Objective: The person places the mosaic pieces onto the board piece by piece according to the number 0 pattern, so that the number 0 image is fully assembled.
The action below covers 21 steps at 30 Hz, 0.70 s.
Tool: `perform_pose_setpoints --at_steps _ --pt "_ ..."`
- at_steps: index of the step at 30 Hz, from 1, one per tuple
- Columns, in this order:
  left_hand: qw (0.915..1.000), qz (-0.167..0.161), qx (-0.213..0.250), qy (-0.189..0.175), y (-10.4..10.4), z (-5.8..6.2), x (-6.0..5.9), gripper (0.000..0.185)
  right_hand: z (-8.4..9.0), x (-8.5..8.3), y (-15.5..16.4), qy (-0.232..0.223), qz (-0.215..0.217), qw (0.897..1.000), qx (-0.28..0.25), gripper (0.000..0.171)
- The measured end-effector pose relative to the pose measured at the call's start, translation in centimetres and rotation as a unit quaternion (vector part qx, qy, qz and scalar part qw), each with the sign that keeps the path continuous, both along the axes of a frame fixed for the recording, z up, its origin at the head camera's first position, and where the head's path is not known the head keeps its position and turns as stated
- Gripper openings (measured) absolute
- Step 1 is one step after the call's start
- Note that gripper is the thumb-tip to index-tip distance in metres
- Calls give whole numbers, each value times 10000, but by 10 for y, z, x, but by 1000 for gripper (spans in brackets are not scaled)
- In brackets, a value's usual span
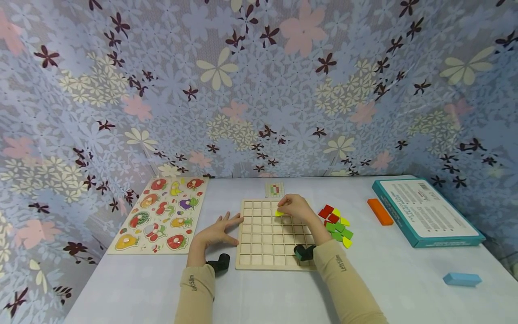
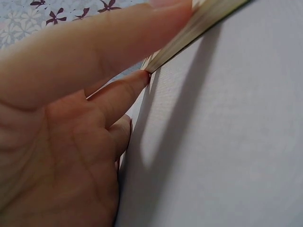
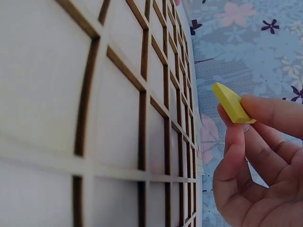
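A wooden grid board [image 1: 256, 259] with square cells lies flat in front of the person. My right hand [image 1: 297, 208] is over its upper part and pinches a small yellow tile [image 3: 232, 106] between thumb and fingers. In the right wrist view the tile is held up off the grid, its thick edge showing. Spread along the board's left side, my left hand [image 1: 216, 231] has its fingers extended, thumb and fingertips right at the edge. The left wrist view shows those fingers [image 2: 120, 97] against the wooden edge, the palm holding nothing.
Loose red tiles [image 1: 326, 211], green tiles [image 1: 337, 236] and yellow tiles [image 1: 347, 242] lie right of the board. Behind it is a small pattern card [image 1: 275, 189]. A fruit puzzle [image 1: 139, 240] lies left; an orange block [image 1: 380, 212], teal box [image 1: 429, 209] and blue block [image 1: 462, 279] lie right.
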<state>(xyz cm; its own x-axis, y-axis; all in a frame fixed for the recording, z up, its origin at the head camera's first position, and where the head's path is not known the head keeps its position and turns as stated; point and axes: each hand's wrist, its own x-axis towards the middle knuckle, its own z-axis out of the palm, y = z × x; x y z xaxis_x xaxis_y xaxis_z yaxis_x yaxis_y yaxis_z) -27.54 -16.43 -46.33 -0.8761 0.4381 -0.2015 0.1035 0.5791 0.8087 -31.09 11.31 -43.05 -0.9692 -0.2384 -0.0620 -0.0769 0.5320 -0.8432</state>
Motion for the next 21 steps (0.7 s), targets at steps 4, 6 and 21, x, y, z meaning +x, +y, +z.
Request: perform_pose_setpoints --at_steps 4,6,21 --pt "10000 -9 15 -6 0 -2 0 81 -1 -1 -3 -37 -14 10000 -33 13" --pt "10000 -9 13 -9 0 -1 0 81 -2 -1 -4 -41 -20 10000 -76 12" --pt "9998 -23 175 -99 0 1 0 80 -7 -12 -11 -295 217 9991 -191 24"
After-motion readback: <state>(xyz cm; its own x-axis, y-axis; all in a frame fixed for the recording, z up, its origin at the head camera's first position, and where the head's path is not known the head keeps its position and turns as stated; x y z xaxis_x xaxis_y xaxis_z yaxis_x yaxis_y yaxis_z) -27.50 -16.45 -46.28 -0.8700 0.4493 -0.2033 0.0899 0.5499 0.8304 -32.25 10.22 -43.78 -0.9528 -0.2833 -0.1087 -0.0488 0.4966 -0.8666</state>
